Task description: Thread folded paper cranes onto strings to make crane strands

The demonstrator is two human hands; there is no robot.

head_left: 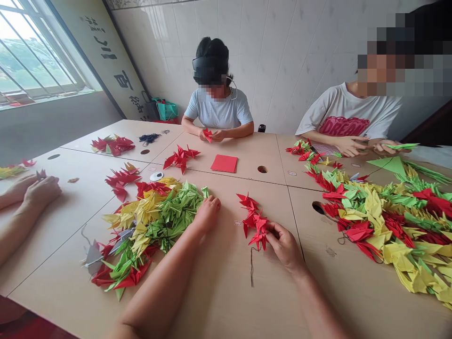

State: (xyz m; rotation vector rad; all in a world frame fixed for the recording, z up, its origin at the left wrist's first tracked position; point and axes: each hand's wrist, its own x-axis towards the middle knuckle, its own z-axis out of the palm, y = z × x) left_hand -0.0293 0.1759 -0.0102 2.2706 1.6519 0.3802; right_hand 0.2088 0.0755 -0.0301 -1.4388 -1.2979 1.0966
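My right hand (pixel 282 242) pinches the lower end of a string of red paper cranes (pixel 253 217) lying on the table (pixel 219 282); a dark thread (pixel 252 266) trails from it toward me. My left hand (pixel 207 212) is curled at the right edge of a heap of green, yellow and red paper cranes (pixel 148 221), fingers closed on a green crane.
A long heap of mixed cranes (pixel 384 212) lies at the right. Red cranes (pixel 181 157) and a stack of red paper (pixel 224 163) lie farther back. One person sits opposite folding, another at the far right; someone's hands (pixel 33 190) rest at the left.
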